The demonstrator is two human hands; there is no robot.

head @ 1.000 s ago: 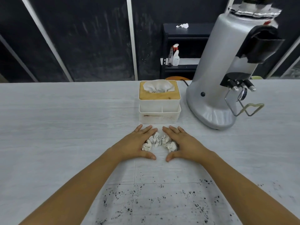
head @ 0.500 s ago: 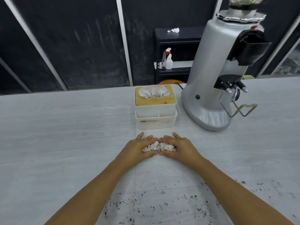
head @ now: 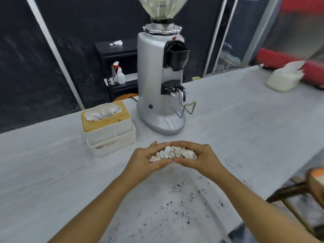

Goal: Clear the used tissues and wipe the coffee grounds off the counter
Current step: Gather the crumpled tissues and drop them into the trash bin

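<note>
A wad of crumpled white used tissues (head: pixel 172 153) lies cupped between my two hands, lifted just above the counter. My left hand (head: pixel 147 160) curls around its left side and my right hand (head: pixel 201 157) around its right, fingertips meeting at the far edge. Dark coffee grounds (head: pixel 177 210) are scattered over the pale grey counter (head: pixel 52 172) in front of me, below my forearms, with a few more specks to the right of my right hand.
A white tissue box with a wooden lid (head: pixel 107 125) stands to the left behind my hands. A silver coffee grinder (head: pixel 161 88) stands behind it to the right. Another tissue pack (head: pixel 284 79) lies at the far right. The counter's edge and a chair (head: pixel 298 195) are at the right.
My hands have closed in around the tissues, scooped them together and lifted them off the counter. The view has swung to the right.
</note>
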